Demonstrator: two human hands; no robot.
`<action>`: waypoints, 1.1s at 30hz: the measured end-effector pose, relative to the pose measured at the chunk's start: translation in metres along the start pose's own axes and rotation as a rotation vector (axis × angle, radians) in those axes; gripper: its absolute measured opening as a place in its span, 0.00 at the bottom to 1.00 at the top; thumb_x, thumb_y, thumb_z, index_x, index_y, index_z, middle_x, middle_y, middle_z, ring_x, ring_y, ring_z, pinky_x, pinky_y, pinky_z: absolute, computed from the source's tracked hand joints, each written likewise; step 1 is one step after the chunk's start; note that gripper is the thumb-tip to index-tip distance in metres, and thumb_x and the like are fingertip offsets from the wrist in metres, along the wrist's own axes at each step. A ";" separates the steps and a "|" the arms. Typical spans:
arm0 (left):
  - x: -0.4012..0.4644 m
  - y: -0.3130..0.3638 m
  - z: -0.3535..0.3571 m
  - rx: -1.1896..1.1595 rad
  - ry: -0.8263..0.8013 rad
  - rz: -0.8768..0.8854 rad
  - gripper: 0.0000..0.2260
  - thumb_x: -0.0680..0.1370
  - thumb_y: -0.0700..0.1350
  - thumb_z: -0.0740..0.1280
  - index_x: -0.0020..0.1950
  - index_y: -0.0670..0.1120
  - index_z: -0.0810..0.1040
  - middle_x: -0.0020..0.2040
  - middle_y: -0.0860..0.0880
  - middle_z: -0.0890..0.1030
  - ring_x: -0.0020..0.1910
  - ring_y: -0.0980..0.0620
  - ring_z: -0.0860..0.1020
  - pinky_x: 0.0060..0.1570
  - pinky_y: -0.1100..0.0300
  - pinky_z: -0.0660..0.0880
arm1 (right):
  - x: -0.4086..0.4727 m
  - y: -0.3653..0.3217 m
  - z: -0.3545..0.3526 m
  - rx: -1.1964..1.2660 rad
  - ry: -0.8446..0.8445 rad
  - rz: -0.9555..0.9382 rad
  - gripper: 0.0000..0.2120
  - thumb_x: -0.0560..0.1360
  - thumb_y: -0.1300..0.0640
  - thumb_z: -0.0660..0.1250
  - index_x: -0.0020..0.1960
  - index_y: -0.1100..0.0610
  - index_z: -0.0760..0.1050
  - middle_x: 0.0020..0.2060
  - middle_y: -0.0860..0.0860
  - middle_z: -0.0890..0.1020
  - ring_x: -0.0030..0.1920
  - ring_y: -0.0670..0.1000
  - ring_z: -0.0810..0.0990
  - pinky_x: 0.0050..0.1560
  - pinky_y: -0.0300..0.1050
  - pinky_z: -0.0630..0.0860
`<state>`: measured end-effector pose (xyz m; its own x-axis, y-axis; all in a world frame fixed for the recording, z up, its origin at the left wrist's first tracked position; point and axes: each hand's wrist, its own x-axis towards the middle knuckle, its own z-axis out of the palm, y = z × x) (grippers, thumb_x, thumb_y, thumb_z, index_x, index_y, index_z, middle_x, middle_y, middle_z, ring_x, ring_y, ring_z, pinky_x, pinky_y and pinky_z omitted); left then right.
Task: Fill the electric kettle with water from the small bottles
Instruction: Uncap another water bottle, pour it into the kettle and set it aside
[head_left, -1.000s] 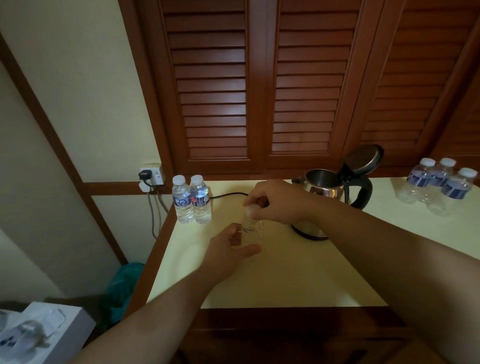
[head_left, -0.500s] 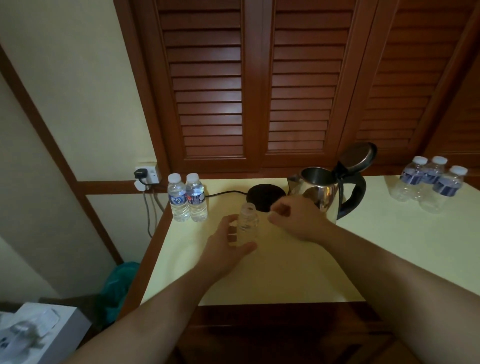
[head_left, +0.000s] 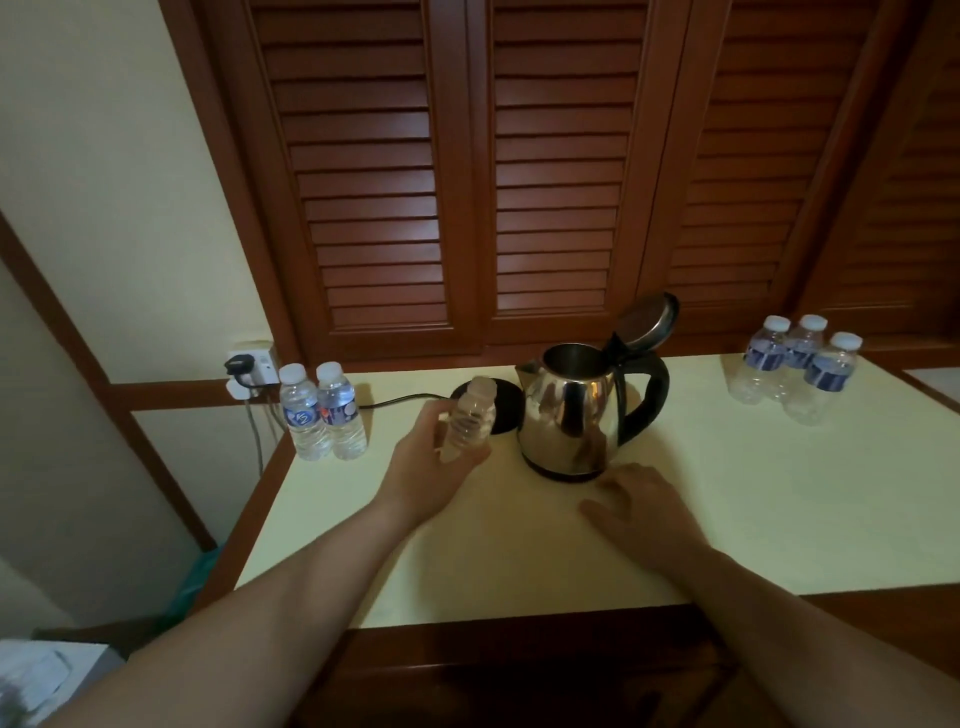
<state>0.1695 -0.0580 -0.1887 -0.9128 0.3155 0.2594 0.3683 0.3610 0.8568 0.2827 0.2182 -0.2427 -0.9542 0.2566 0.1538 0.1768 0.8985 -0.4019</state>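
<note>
The left hand (head_left: 431, 467) grips a small bottle (head_left: 467, 418), tilted, just left of the open kettle (head_left: 571, 415) near the counter's (head_left: 779, 493) back edge. The right hand (head_left: 644, 512) rests flat, fingers relaxed, before the kettle.

No wording can be made out anywhere. The two capped bottles (head_left: 322, 413) near the wall socket carry blue labels, one with a white round emblem, its letters too blurred to read. The three bottles (head_left: 800, 364) at the far right wear dark blue bands, equally illegible.
</note>
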 end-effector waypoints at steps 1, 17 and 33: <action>0.006 0.009 0.001 -0.001 0.012 0.013 0.20 0.75 0.48 0.78 0.61 0.57 0.73 0.45 0.56 0.83 0.43 0.57 0.82 0.43 0.58 0.75 | 0.001 0.009 -0.003 -0.036 -0.015 0.005 0.33 0.73 0.29 0.63 0.70 0.48 0.75 0.66 0.46 0.78 0.67 0.49 0.73 0.69 0.48 0.71; 0.086 0.077 -0.007 0.549 -0.170 0.239 0.28 0.73 0.59 0.77 0.71 0.63 0.75 0.56 0.52 0.78 0.58 0.49 0.76 0.63 0.46 0.74 | 0.012 0.041 -0.007 -0.147 -0.223 0.015 0.45 0.77 0.25 0.49 0.85 0.50 0.46 0.84 0.50 0.47 0.83 0.50 0.42 0.82 0.58 0.41; 0.105 0.083 -0.015 0.646 -0.231 0.294 0.29 0.72 0.59 0.78 0.72 0.60 0.75 0.55 0.52 0.77 0.58 0.49 0.76 0.64 0.48 0.73 | 0.012 0.043 -0.005 -0.125 -0.160 0.000 0.40 0.79 0.28 0.51 0.84 0.50 0.53 0.84 0.50 0.52 0.83 0.50 0.46 0.81 0.56 0.43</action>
<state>0.1021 -0.0080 -0.0836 -0.7262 0.6296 0.2761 0.6873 0.6544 0.3154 0.2801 0.2612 -0.2539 -0.9787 0.2053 0.0045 0.1955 0.9382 -0.2855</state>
